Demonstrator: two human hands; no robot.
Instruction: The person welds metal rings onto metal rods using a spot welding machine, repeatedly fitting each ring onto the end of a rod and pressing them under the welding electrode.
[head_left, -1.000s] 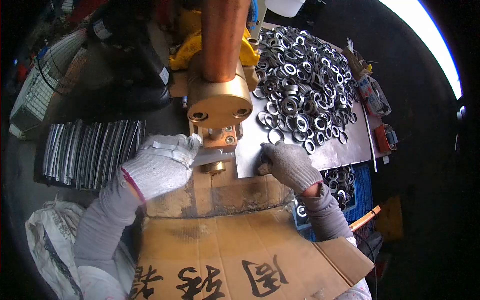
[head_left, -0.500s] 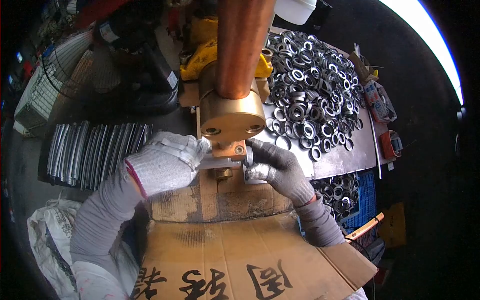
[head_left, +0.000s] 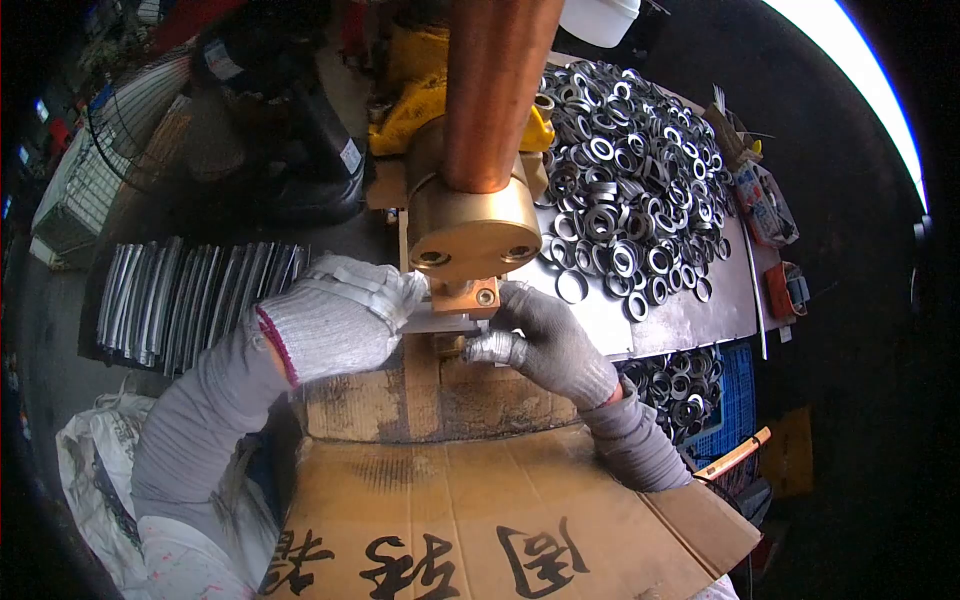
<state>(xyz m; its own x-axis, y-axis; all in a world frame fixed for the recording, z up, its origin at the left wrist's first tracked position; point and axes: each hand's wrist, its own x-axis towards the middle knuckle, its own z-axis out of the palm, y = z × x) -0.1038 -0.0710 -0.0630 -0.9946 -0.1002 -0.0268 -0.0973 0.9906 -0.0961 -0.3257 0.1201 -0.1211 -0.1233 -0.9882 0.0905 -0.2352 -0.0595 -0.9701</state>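
My left hand (head_left: 340, 315), in a pale knit glove, grips a flat metal strip (head_left: 436, 323) whose end lies below a copper block (head_left: 466, 297). That block sits under a round brass head (head_left: 474, 228) on a thick copper column (head_left: 502, 95). My right hand (head_left: 550, 345), in a soiled grey glove, curls around the block's right side, forefinger above and thumb below. What its fingertips hold is hidden. Under the strip, a brass lower piece (head_left: 447, 345) shows partly.
Metal rings (head_left: 640, 180) are heaped on a metal-topped table (head_left: 690, 325) at right, with more in a blue crate (head_left: 735, 390) below. Metal strips (head_left: 195, 300) lie in a row at left. A lettered cardboard sheet (head_left: 460, 490) covers the front.
The view has shifted slightly. My right thumb has moved left, below the block; the small round grey piece seen at my right fingertips is now hidden. My left hand still holds the strip.
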